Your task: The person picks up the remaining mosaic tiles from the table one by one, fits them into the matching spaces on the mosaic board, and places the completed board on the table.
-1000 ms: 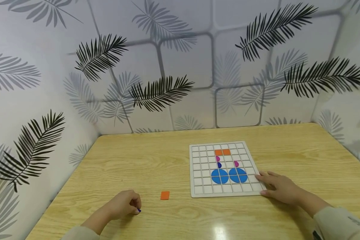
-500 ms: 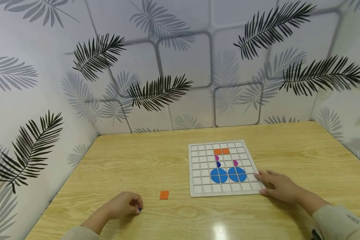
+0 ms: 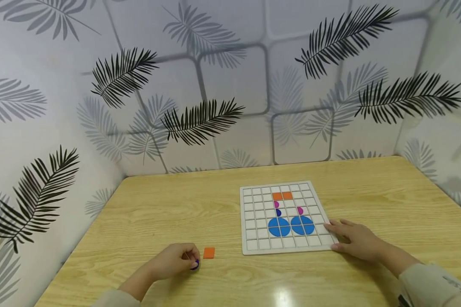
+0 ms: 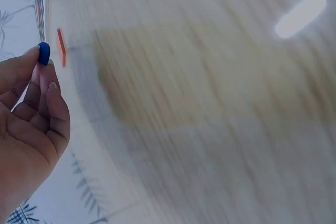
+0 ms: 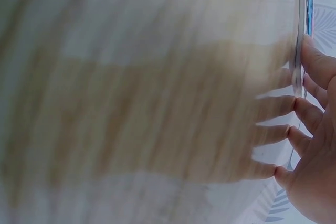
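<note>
My left hand (image 3: 175,261) pinches a small dark blue half-round tile (image 4: 44,53) between thumb and fingertip, low over the table. Just beyond those fingertips lies an orange square tile (image 3: 209,253), flat on the wood. To the right is a white grid board (image 3: 256,244). Two orange squares (image 3: 282,195) sit side by side near its top, with magenta half-rounds (image 3: 300,210) and a dark blue half-round (image 3: 278,212) below. Two blue circles (image 3: 279,227) fill lower cells. My right hand (image 3: 355,240) touches the board's right edge near the front corner, fingers loosely extended.
The wooden table (image 3: 169,204) runs back to a wall (image 3: 249,140) patterned with leaves. Bare wood lies left of the board and in front of it. A light glare (image 3: 282,296) shows near the table's front.
My left hand has moved right with the dark blue tile, close to the loose orange square. My right hand stays at the board's edge. The view has shifted slightly.
</note>
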Available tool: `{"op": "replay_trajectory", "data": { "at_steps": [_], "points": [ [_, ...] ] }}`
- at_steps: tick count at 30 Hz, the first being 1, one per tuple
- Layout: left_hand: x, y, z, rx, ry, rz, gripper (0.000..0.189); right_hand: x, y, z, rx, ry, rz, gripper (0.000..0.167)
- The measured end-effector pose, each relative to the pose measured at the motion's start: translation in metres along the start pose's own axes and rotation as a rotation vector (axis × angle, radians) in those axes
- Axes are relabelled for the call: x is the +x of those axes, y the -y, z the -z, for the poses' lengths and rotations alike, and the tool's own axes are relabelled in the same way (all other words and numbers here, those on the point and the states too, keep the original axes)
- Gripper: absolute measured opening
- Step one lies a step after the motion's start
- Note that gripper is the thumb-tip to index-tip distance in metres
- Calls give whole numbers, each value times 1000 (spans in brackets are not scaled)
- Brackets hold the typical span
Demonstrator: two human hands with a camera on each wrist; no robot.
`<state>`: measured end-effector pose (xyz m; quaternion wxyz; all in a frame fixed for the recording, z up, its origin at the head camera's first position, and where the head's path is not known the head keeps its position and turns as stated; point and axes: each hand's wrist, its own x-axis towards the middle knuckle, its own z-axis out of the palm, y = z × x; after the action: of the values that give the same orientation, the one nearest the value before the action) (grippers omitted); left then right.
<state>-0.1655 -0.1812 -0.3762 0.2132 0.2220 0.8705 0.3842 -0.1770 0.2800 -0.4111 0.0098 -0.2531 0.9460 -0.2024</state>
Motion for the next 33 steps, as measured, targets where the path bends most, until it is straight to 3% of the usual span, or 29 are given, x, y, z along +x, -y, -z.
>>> {"op": "replay_trajectory", "data": {
  "at_steps": [20, 33],
  "points": [
    [56, -48, -22, -34, 5, -63, 5, 1, 1, 4, -3, 25, -20, 57],
    [102, -74, -35, 39, -36, -146, 4, 2, 3, 2, 5, 35, -24, 57]
  ]
}}
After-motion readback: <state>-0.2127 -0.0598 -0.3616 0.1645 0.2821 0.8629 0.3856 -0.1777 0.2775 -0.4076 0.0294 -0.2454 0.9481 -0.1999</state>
